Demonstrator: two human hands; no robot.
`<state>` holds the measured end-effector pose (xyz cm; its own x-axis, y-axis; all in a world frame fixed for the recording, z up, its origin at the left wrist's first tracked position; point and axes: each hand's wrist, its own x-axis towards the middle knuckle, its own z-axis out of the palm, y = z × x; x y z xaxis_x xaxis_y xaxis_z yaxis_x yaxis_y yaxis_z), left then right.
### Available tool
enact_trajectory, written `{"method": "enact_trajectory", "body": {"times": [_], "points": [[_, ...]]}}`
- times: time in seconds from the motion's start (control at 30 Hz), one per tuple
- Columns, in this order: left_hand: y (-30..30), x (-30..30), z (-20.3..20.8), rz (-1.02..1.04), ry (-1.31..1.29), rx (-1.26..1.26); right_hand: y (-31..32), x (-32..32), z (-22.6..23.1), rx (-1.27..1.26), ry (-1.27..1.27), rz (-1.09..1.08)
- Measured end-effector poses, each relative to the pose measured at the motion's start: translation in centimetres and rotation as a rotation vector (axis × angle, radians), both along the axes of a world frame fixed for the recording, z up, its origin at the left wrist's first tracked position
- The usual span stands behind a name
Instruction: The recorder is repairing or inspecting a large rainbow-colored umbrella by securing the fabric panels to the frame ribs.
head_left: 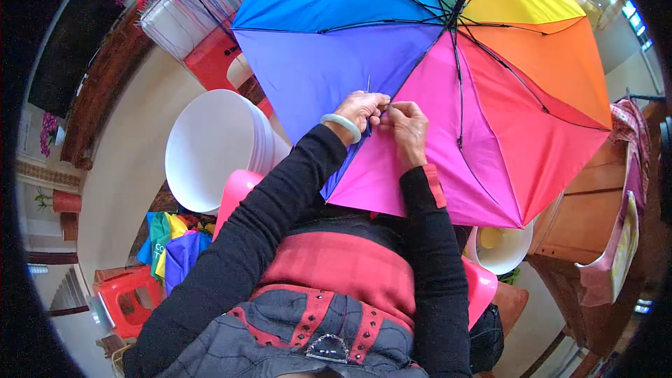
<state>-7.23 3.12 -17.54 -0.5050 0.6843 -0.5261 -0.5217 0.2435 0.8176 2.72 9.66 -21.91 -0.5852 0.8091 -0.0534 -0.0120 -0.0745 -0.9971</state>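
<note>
An open umbrella (483, 119) with rainbow-coloured panels faces me with its inside, black ribs meeting at the shaft near the top. At the seam between its purple and pink panels, my left hand (355, 110) is closed on the rib and bunched purple cloth. A thin, needle-like sliver (368, 84) sticks up above that hand. My right hand (407, 129) is beside it, fingertips pinched on the same rib. Anything finer between the fingertips is too small to make out. A pale bangle (341, 126) circles my left wrist.
To the left stands a big white bucket (210, 150), with folded coloured cloth (175, 248) and a red stool (126, 297) below it. A white tub (500, 246) sits under the umbrella's right edge. A wooden cabinet (581, 224) is at right; a thread-covered white box (192, 10) lies upper left.
</note>
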Motion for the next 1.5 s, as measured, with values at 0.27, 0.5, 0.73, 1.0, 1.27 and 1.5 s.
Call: {"method": "enact_trajectory", "body": {"times": [0.27, 0.5, 0.73, 1.0, 1.27, 1.5], "points": [[-0.5, -0.3, -0.5, 0.015, -0.14, 0.12, 0.9, 1.4, 0.7, -0.53, 0.349, -0.051], [-1.0, -0.3, -0.4, -0.219, 0.318, 0.031, 1.3, 1.5, 0.9, -0.539, 0.359, -0.001], [-0.4, 0.4, -1.5, -0.268, 1.386, 0.0, 1.5, 2.0, 1.5, -0.49, 0.316, 0.005], [-0.5, 0.5, -0.7, -0.318, 1.265, 0.019, 3.3, 4.5, 3.9, -0.59, 0.461, 0.025], [-1.4, -1.3, -0.4, -0.369, 1.193, -0.092, 4.3, 6.2, 5.9, -0.228, 0.08, 0.088], [-1.9, -1.8, 1.2, -0.505, 1.249, -0.271, 2.6, 2.8, 4.3, 0.483, -0.199, 0.127]]}}
